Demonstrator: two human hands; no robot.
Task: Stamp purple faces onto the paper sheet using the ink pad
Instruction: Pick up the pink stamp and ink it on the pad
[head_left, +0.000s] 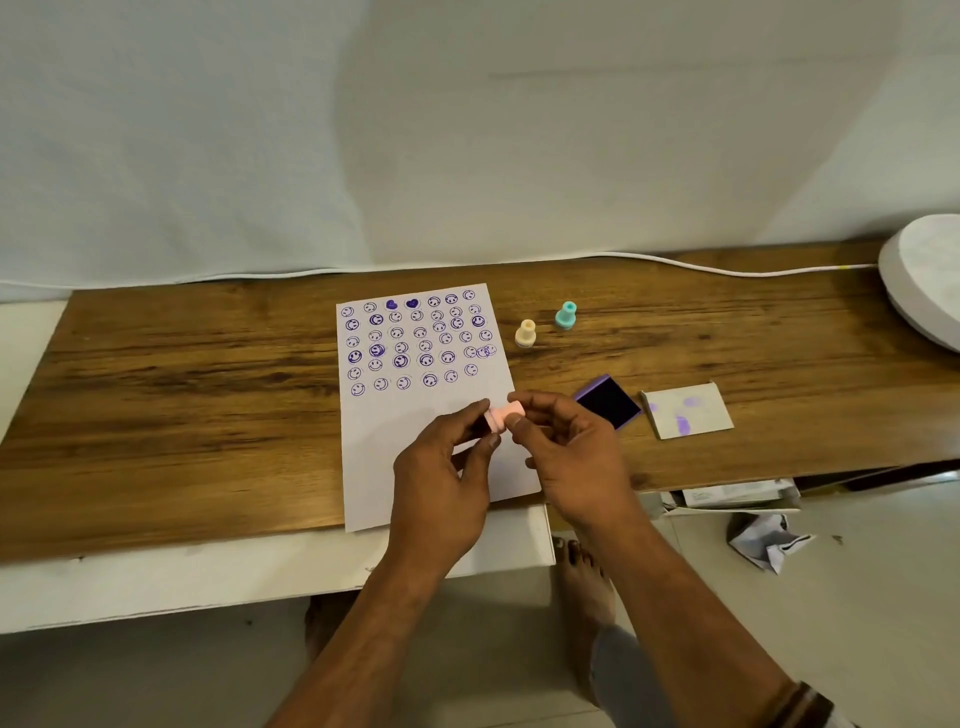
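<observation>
A white paper sheet (395, 447) lies on the wooden table (182, 395), its upper half covered with several rows of purple smiley faces and two hearts. Above the sheet's lower right part, my left hand (441, 478) and my right hand (571, 457) both pinch a small pink stamp (503, 415) held sideways between their fingertips. Just right of my hands, the open purple ink pad (609, 401) rests on the table.
A cream stamp (525, 333) and a teal stamp (565, 315) stand upright right of the sheet. An ink-stained white card (688, 410) lies beside the pad. A white round object (930, 280) and a white cable (675, 262) sit at the back right. Crumpled paper (769, 538) lies on the floor.
</observation>
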